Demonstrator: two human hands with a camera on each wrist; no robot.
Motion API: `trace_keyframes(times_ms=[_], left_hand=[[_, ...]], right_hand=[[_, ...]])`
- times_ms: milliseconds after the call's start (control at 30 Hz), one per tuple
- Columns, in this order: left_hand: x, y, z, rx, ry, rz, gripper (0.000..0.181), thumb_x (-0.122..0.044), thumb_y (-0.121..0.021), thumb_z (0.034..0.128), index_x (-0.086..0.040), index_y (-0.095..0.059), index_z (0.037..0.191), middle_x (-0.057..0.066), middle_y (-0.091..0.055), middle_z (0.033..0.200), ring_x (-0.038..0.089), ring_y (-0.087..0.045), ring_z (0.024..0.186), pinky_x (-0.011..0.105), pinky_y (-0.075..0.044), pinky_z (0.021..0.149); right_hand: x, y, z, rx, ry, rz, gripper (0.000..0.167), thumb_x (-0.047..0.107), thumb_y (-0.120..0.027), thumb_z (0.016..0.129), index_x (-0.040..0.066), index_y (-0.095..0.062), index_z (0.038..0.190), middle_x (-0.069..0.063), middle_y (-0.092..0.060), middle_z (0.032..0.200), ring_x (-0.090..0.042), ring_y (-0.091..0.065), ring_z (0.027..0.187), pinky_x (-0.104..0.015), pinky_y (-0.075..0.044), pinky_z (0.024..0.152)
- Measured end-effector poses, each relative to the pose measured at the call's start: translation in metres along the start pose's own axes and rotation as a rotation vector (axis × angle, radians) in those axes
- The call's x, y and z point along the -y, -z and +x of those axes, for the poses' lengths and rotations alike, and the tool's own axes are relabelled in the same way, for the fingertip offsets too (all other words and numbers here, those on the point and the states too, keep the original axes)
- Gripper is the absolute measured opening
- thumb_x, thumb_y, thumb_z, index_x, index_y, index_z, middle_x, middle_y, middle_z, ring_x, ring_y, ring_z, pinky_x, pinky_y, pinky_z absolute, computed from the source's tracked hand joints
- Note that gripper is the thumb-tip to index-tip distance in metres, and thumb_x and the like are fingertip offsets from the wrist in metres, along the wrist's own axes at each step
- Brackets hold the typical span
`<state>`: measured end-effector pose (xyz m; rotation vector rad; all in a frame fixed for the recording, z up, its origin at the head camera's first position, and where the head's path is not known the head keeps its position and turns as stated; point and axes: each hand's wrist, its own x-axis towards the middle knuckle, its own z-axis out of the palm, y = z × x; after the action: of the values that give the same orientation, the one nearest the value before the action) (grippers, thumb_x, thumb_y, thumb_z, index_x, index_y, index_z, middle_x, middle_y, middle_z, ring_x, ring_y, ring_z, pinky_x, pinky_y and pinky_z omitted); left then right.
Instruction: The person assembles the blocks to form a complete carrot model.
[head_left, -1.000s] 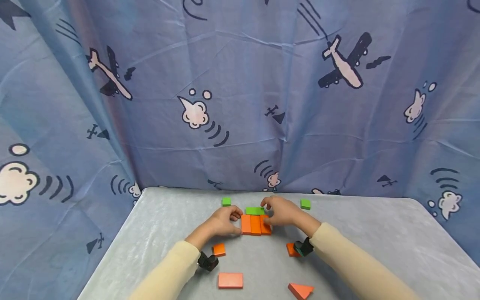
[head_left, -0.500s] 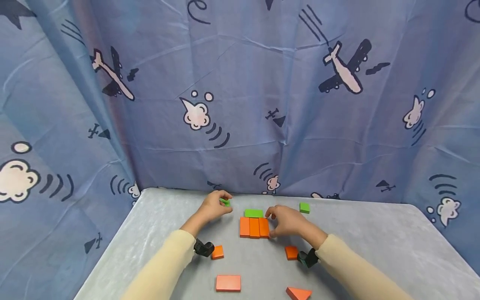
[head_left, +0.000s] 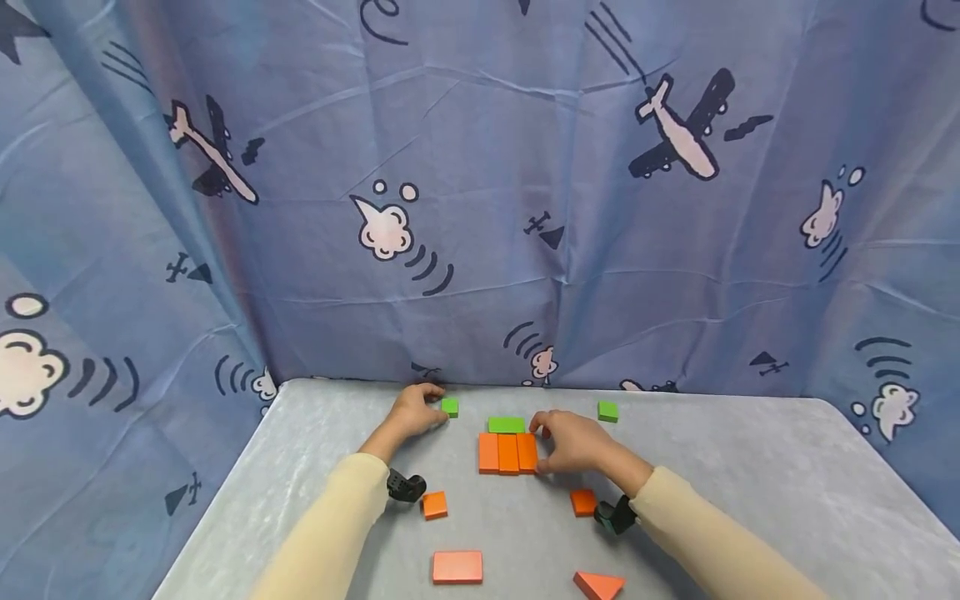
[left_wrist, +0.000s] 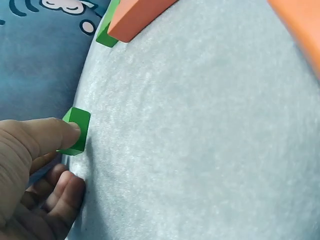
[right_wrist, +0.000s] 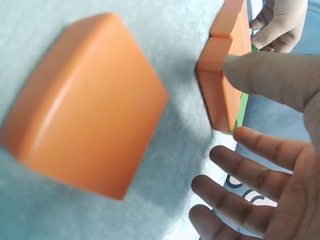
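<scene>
Head view — blocks (head_left: pixel 507 454) dot the grey table (head_left: pixel 720 475), curtain (head_left: pixel 465 167) behind.

Left grip (left_wrist: pixel 15 167): thumb (left_wrist: pixel 55 134) across green block (left_wrist: pixel 82 125); orange block (left_wrist: pixel 135 20) upper left.

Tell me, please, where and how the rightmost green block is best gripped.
Probably pinch the rightmost green block by its left and right sides with the right hand, from above: those sides look straight, and no block stands beside them.
</scene>
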<state>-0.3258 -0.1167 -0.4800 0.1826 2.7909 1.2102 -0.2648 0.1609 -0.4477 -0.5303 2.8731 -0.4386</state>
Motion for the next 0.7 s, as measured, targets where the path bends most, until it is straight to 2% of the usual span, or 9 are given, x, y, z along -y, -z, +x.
trace_keyframes(times_ms=[267,367,533,700], left_hand=[[0.006,-0.003,0.002,0.000,0.037,-0.038,0.033,-0.011,-0.076,0.0778,-0.011,-0.070,0.111,0.006,-0.066,0.105,0.020,-0.060,0.098,0.037,-0.050,0.087],[0.006,-0.004,0.002,0.001,0.027,-0.047,0.032,-0.010,-0.076,0.0784,-0.010,-0.069,0.110,0.005,-0.066,0.100,0.017,-0.060,0.091,0.032,-0.051,0.079],[-0.007,-0.006,-0.001,0.015,0.000,-0.089,0.031,-0.007,-0.075,0.0789,-0.008,-0.069,0.110,0.007,-0.064,0.099,0.017,-0.059,0.083,0.028,-0.052,0.064],[-0.021,-0.015,-0.001,0.039,-0.030,-0.098,0.031,-0.007,-0.075,0.0783,-0.008,-0.069,0.109,0.007,-0.063,0.098,0.016,-0.057,0.081,0.025,-0.050,0.060]], right_hand=[[0.000,-0.004,0.002,0.022,-0.013,0.030,0.044,0.026,-0.086,0.066,0.019,-0.064,0.104,-0.001,-0.065,0.095,-0.016,-0.054,0.082,-0.039,-0.049,0.077],[-0.001,-0.005,0.002,0.026,-0.022,0.034,0.044,0.026,-0.086,0.066,0.020,-0.064,0.104,-0.001,-0.064,0.096,-0.016,-0.054,0.082,-0.040,-0.049,0.078],[-0.002,-0.004,0.000,0.017,-0.018,0.032,0.045,0.026,-0.086,0.065,0.020,-0.063,0.103,-0.001,-0.064,0.096,-0.016,-0.055,0.083,-0.040,-0.049,0.077],[-0.002,-0.001,0.000,0.012,-0.006,0.039,0.045,0.025,-0.087,0.065,0.020,-0.062,0.102,-0.002,-0.064,0.095,-0.017,-0.054,0.081,-0.039,-0.048,0.077]])
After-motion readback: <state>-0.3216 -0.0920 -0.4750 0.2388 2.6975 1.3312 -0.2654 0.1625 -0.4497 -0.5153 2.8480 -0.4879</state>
